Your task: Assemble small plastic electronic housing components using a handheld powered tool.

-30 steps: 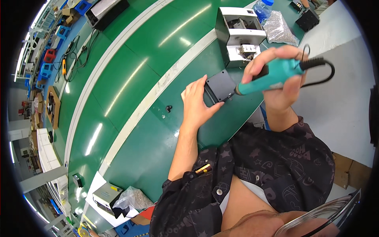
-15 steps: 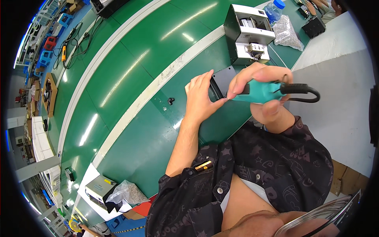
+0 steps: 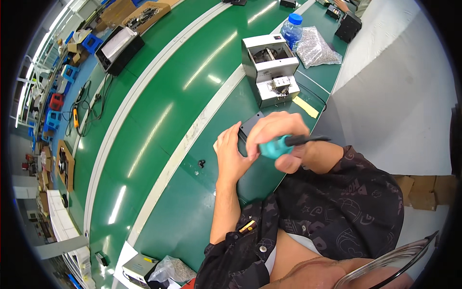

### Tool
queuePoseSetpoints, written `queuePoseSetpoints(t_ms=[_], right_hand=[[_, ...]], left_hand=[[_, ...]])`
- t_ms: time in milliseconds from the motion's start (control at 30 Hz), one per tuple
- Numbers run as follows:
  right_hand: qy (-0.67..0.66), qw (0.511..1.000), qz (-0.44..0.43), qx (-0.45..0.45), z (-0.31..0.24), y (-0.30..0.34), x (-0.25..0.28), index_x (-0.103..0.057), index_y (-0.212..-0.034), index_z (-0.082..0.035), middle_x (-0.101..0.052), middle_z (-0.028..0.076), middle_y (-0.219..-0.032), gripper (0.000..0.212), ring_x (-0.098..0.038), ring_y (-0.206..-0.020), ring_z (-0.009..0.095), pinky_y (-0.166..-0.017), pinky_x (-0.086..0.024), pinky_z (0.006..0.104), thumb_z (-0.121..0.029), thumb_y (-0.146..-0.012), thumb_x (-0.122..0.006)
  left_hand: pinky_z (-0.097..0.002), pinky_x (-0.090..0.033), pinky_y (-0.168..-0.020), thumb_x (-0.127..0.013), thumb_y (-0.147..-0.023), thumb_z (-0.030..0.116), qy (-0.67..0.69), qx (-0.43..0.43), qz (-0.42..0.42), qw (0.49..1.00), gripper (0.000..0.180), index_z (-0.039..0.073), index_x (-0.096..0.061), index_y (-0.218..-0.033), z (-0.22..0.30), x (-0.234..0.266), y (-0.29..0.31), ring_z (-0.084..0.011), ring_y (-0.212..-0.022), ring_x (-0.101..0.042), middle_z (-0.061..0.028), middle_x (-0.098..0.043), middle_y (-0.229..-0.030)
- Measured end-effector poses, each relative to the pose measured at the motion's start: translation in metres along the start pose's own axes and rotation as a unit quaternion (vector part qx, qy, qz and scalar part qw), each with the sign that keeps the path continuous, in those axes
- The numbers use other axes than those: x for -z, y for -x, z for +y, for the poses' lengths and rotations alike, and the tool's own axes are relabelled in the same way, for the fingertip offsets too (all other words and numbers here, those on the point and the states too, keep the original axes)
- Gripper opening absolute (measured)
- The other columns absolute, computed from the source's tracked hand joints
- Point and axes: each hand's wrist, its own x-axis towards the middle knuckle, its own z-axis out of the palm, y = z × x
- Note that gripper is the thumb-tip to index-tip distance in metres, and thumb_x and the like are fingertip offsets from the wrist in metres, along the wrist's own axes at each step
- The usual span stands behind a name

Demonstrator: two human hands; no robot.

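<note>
Head view: gripping a teal tool (image 3: 274,148) with the right hand (image 3: 279,127), partly over a flat dark box (image 3: 250,123).
Holding the box by its left side with the left hand (image 3: 232,156), on the green tabletop (image 3: 180,216) near a white machine (image 3: 274,69).

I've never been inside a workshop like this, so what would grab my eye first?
Probably the bright teal tool in the person's right hand, close to the left hand, which holds a flat dark box. Farther along the green table stands a white-and-black machine, with a blue-capped jar beside it.
</note>
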Motion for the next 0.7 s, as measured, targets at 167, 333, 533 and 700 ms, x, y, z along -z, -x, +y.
queuePoseSetpoints(t_ms=[167, 333, 533, 700], right_hand=[[0.02, 0.981, 0.183, 0.055, -0.029, -0.011, 0.041, -0.053, -0.13, -0.01, -0.068, 0.017, -0.084, 0.041, -0.067, -0.064, 0.026, -0.054, -0.056, 0.0325, -0.042, -0.105, -0.055], [0.11, 0.946, 0.274, 0.136, -0.02, -0.027, 0.09, -0.055, -0.125, -0.007, -0.068, 0.016, -0.077, 0.031, -0.065, -0.059, 0.022, -0.054, -0.053, 0.0297, -0.032, -0.107, -0.05], [0.239, 0.938, 0.25, 0.038, -0.001, -0.028, 0.101, -0.055, -0.125, -0.007, -0.068, 0.016, -0.078, 0.034, -0.064, -0.057, 0.022, -0.052, -0.052, 0.0291, -0.037, -0.108, -0.047], [0.217, 0.945, 0.239, -0.062, -0.013, -0.041, 0.093, -0.052, -0.128, -0.007, -0.066, 0.017, -0.08, 0.046, -0.063, -0.055, 0.024, -0.05, -0.052, 0.0309, -0.049, -0.11, -0.045]], left_hand=[[-0.0441, -0.034, -0.111, -0.093, -0.063, 0.025, -0.053, -0.024, 0.05, 0.997, 0.091, 0.007, -0.057, -0.144, 0.025, 0.01, 0.008, -0.0308, -0.126, -0.054, -0.0129, -0.064, -0.136], [-0.0449, -0.034, -0.111, -0.095, -0.061, 0.026, -0.052, -0.036, 0.047, 0.997, 0.095, 0.006, -0.056, -0.145, 0.029, 0.011, 0.007, -0.0309, -0.124, -0.054, -0.0132, -0.064, -0.135], [-0.046, -0.034, -0.111, -0.097, -0.06, 0.029, -0.044, -0.044, 0.054, 0.997, 0.097, 0.007, -0.056, -0.146, 0.026, 0.008, 0.008, -0.0308, -0.123, -0.054, -0.0129, -0.064, -0.135], [-0.0453, -0.034, -0.111, -0.097, -0.06, 0.032, -0.045, -0.042, 0.065, 0.996, 0.096, 0.007, -0.057, -0.144, 0.024, 0.01, 0.008, -0.0308, -0.124, -0.054, -0.0123, -0.064, -0.135]])
